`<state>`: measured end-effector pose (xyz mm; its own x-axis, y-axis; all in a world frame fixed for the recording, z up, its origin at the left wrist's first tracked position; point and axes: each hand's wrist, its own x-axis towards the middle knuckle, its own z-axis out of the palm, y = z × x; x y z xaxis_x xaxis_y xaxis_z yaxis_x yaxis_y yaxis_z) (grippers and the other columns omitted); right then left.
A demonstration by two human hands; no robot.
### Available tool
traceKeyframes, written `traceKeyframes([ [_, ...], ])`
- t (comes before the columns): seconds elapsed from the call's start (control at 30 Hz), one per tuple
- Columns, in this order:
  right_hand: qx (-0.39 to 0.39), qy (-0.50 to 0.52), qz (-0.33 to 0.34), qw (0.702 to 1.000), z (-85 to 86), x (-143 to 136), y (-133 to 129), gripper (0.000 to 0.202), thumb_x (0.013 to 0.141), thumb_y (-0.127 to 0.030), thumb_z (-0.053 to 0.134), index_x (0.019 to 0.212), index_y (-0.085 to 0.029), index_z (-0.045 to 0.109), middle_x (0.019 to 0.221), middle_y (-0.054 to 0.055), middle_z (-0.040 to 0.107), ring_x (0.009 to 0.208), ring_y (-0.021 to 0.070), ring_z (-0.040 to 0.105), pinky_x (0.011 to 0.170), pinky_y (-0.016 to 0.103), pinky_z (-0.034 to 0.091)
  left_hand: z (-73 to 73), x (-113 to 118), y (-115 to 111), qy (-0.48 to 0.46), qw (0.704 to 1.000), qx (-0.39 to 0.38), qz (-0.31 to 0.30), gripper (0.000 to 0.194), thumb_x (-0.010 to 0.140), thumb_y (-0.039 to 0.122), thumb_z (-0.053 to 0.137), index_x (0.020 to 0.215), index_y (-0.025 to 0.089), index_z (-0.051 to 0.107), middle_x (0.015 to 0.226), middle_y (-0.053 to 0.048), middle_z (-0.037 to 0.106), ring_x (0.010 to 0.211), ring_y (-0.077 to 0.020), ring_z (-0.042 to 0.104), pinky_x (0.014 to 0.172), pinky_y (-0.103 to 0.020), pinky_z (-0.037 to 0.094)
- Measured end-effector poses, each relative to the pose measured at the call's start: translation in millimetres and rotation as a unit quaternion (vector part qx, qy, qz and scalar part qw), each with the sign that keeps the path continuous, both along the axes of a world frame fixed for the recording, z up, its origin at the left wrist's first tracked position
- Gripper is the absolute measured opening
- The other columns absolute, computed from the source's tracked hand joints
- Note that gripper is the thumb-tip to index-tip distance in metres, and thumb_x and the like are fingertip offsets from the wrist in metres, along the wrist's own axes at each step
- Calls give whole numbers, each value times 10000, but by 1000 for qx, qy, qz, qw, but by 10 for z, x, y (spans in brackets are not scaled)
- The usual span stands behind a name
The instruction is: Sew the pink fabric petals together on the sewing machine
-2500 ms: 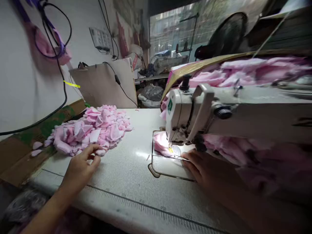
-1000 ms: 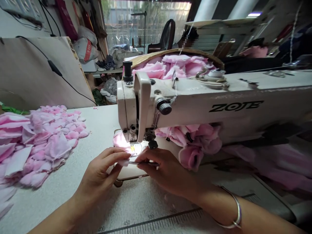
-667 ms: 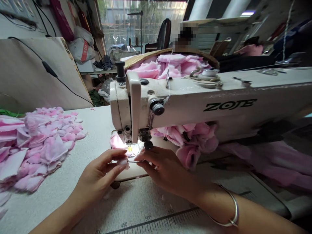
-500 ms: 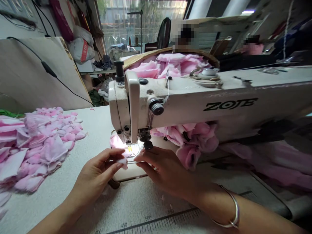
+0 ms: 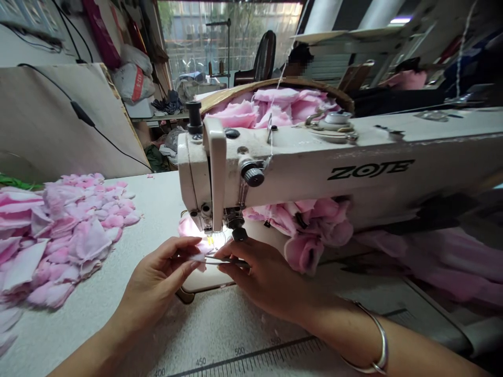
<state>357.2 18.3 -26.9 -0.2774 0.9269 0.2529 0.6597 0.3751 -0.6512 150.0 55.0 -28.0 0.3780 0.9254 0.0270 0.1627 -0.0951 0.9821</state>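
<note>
Head camera showed the left hand pinching a small pale-pink piece, partly hidden in that grasp, before the sewing machine. The right hand held metal tweezers between bent fingers; whether their tips gripped the piece, I could not tell. On the white table lay a pink pile, cut off at left; a window stood behind.
</note>
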Motion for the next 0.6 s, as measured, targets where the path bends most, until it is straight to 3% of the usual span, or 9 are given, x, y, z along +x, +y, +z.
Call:
traceKeyframes([
  [0.6, 3, -5, -8, 1000, 26, 14, 20, 108, 901, -289, 546, 977, -253, 614, 935, -12, 634, 803, 129, 575, 702, 263, 406, 45, -10, -26, -1, 1000, 20, 8, 262, 845, 293, 621, 1103, 249, 605, 996, -14, 660, 855, -136, 636, 768, -241, 526],
])
